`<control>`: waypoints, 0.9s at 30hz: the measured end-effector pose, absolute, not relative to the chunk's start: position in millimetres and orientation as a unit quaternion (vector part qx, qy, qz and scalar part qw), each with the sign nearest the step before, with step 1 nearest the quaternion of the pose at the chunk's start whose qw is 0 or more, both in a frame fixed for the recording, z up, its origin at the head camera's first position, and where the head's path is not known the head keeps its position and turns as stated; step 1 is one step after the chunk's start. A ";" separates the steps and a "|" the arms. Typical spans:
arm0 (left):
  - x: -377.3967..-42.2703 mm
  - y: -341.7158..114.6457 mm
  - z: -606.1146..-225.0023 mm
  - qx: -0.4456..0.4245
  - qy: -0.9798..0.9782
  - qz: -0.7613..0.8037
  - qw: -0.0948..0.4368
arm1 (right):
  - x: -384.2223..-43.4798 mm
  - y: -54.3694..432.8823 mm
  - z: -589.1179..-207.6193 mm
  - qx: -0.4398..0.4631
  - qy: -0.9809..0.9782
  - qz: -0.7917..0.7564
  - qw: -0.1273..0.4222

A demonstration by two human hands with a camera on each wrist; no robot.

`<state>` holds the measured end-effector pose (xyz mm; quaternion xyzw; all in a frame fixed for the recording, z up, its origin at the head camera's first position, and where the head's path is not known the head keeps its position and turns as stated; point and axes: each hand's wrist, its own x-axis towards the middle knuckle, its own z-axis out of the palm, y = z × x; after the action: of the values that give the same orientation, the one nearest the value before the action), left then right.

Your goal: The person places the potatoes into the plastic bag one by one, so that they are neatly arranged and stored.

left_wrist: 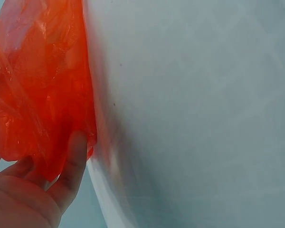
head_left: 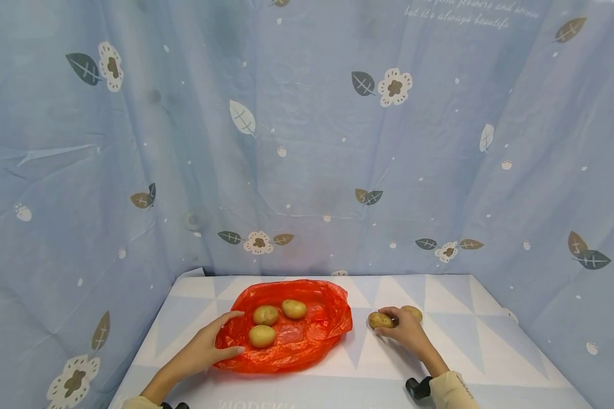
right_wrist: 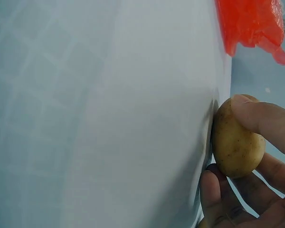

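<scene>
A red plastic bag [head_left: 312,352] lies spread wide on the table, its mouth facing up. Three potatoes [head_left: 262,336] rest inside it. At the bag's left rim is my left hand [head_left: 204,349], thumb and fingers spread apart and touching the plastic. The left wrist view shows its straight thumb against the bag's side [left_wrist: 47,85]. To the right of the bag, my right hand [head_left: 406,329] grips a potato [right_wrist: 237,140] between thumb and fingers, low at the tabletop. Another potato [head_left: 413,312] lies just behind that hand, partly hidden by it.
The table [head_left: 184,307] has a white and pale blue triangle-patterned cover. A blue curtain [head_left: 307,142] with flowers and leaves hangs behind it and along both sides. A black wrist device [head_left: 418,388] sits by the right sleeve.
</scene>
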<state>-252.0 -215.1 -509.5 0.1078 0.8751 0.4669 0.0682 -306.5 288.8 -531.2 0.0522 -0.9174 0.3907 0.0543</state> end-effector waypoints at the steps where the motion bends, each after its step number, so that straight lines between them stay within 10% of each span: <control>1: -252.1 -215.1 -509.4 0.109 0.875 0.467 0.068 | -306.4 288.4 -531.0 0.054 -0.918 0.388 0.055; 27: -255.6 -216.7 -509.4 0.132 0.880 0.452 0.054 | -301.1 286.1 -527.5 0.033 -0.913 0.398 0.082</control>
<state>-255.6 -216.7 -509.4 0.1323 0.8805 0.4521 0.0536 -301.1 286.1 -527.5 0.0325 -0.9130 0.3983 0.0820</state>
